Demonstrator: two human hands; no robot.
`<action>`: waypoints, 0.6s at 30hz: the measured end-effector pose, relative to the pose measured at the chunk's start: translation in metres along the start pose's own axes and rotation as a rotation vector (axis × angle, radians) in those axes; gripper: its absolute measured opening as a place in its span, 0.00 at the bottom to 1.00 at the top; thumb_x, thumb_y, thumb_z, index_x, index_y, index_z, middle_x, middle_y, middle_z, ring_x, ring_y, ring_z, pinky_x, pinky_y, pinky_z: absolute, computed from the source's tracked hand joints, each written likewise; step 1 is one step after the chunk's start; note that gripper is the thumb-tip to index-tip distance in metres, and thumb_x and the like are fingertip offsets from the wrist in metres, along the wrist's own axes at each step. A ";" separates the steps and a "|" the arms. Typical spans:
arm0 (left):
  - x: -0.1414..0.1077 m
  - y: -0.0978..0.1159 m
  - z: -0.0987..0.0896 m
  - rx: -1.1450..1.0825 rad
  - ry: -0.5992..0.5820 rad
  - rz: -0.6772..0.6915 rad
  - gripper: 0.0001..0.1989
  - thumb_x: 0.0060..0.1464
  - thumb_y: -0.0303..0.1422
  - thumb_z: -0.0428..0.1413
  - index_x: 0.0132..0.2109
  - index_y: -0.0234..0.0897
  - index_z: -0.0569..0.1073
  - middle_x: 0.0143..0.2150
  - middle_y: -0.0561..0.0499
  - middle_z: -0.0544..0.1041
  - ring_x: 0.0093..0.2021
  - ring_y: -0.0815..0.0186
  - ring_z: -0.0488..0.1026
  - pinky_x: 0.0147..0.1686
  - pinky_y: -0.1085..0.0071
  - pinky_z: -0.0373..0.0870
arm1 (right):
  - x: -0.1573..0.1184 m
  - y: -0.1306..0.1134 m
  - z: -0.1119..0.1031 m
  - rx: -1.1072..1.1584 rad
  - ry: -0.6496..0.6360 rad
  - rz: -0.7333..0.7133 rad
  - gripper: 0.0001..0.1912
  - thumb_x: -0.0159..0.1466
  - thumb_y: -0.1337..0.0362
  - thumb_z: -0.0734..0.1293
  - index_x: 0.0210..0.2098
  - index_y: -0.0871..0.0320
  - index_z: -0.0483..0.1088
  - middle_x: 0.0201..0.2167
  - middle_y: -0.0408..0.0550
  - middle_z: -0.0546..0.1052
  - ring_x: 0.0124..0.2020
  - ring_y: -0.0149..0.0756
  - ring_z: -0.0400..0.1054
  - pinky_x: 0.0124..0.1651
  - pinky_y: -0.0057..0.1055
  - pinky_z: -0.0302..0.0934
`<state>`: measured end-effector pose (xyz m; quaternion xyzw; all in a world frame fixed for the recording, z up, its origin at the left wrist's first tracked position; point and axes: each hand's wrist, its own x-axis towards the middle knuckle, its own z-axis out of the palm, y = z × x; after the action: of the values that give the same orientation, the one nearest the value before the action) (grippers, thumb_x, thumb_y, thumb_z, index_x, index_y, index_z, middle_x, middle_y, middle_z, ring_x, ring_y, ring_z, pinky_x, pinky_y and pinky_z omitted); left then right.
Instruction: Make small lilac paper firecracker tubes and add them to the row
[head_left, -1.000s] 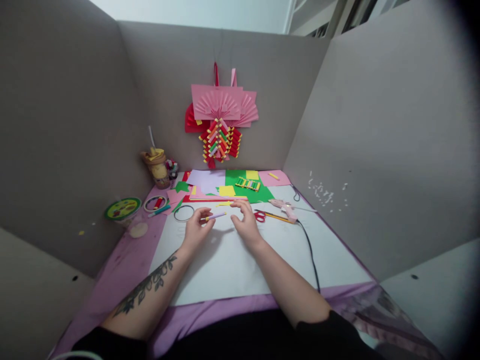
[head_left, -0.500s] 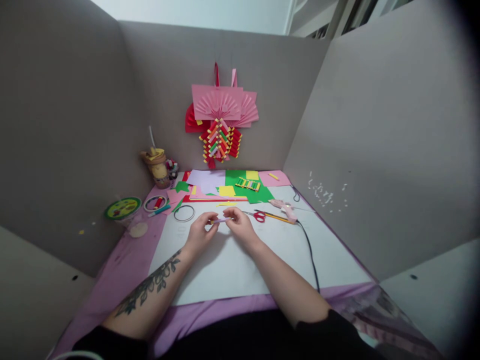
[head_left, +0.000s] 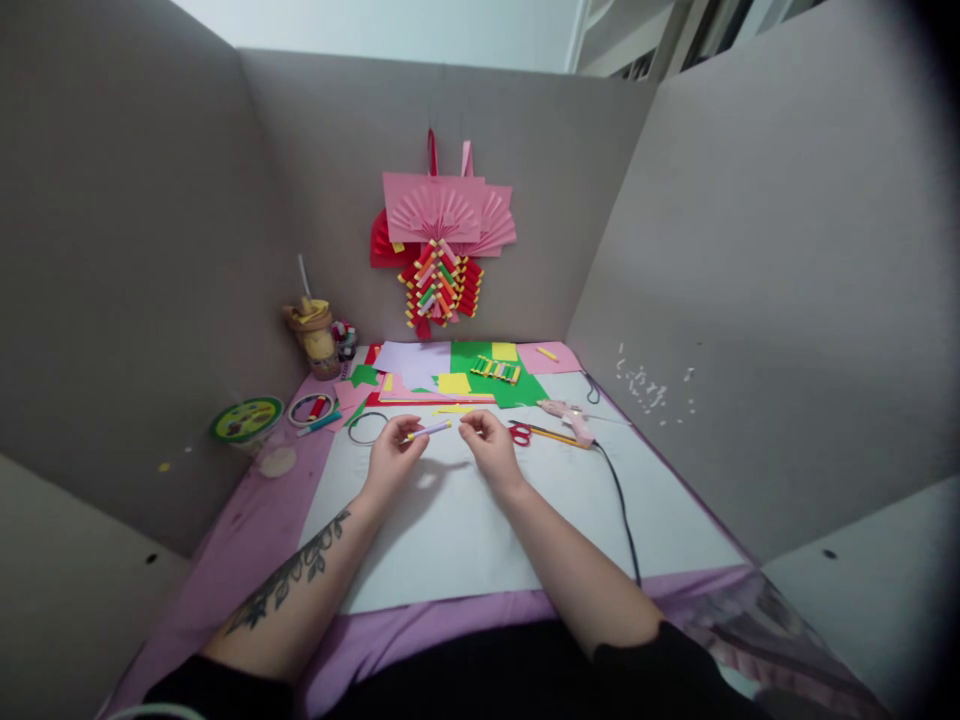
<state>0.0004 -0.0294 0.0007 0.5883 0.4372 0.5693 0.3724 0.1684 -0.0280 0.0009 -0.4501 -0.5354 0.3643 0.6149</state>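
Between the thumb and fingers of my left hand (head_left: 393,454) is a thin purple paper roll (head_left: 430,430) with yellow ends, held above the white sheet (head_left: 450,530). Its right end points toward my right hand (head_left: 489,446) and stands apart from it. The fingertips of my right hand are pressed together; whatever they pinch is too small to make out. Red-handled scissors (head_left: 520,435) lie just right of my right hand, partly hidden behind it. Thin yellow strips (head_left: 453,409) lie beyond both hands.
A pink glue gun (head_left: 576,424) with a black cord and a pencil (head_left: 551,432) lie at the right. Green paper (head_left: 529,388) carries small rolls (head_left: 495,369). Tape (head_left: 310,409), a cup (head_left: 321,345) and a tub (head_left: 246,420) stand left. Paper decorations (head_left: 439,215) hang behind.
My right hand has let go of the roll's right end and moved slightly right. The roll, in my left hand, now shows its yellow right end and tilts up.
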 end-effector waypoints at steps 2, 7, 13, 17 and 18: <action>0.000 0.001 0.000 -0.008 -0.014 -0.011 0.12 0.47 0.34 0.58 0.40 0.36 0.69 0.36 0.50 0.72 0.36 0.68 0.71 0.35 0.73 0.68 | -0.002 -0.003 0.002 -0.059 -0.030 -0.034 0.07 0.53 0.62 0.67 0.31 0.57 0.68 0.31 0.44 0.71 0.31 0.33 0.65 0.31 0.28 0.61; -0.001 -0.002 0.002 -0.044 -0.073 -0.052 0.11 0.45 0.36 0.60 0.35 0.35 0.69 0.32 0.52 0.72 0.30 0.69 0.69 0.30 0.73 0.66 | -0.006 -0.006 0.004 -0.115 -0.027 -0.109 0.06 0.54 0.63 0.67 0.29 0.57 0.66 0.31 0.44 0.68 0.30 0.32 0.64 0.31 0.28 0.61; -0.001 -0.002 0.001 -0.020 -0.141 -0.055 0.12 0.44 0.34 0.60 0.36 0.36 0.69 0.33 0.52 0.73 0.32 0.67 0.71 0.34 0.70 0.68 | -0.006 -0.011 0.000 -0.159 -0.083 -0.280 0.03 0.57 0.66 0.65 0.27 0.56 0.66 0.30 0.44 0.67 0.34 0.34 0.63 0.33 0.29 0.60; -0.001 0.011 -0.006 0.170 -0.205 0.117 0.11 0.49 0.35 0.58 0.41 0.37 0.72 0.41 0.47 0.75 0.44 0.61 0.71 0.49 0.63 0.65 | -0.005 -0.015 -0.004 -0.225 -0.173 -0.348 0.04 0.57 0.69 0.64 0.27 0.55 0.67 0.31 0.45 0.65 0.35 0.34 0.62 0.34 0.30 0.59; -0.001 0.014 -0.008 0.213 -0.219 0.134 0.11 0.51 0.36 0.56 0.41 0.37 0.73 0.43 0.47 0.76 0.46 0.60 0.71 0.50 0.63 0.63 | -0.005 -0.016 -0.005 -0.239 -0.215 -0.353 0.04 0.58 0.70 0.64 0.28 0.55 0.67 0.32 0.45 0.64 0.35 0.34 0.62 0.35 0.30 0.60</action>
<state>-0.0064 -0.0356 0.0140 0.7108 0.4118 0.4757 0.3145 0.1716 -0.0387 0.0140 -0.3776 -0.7075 0.2309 0.5509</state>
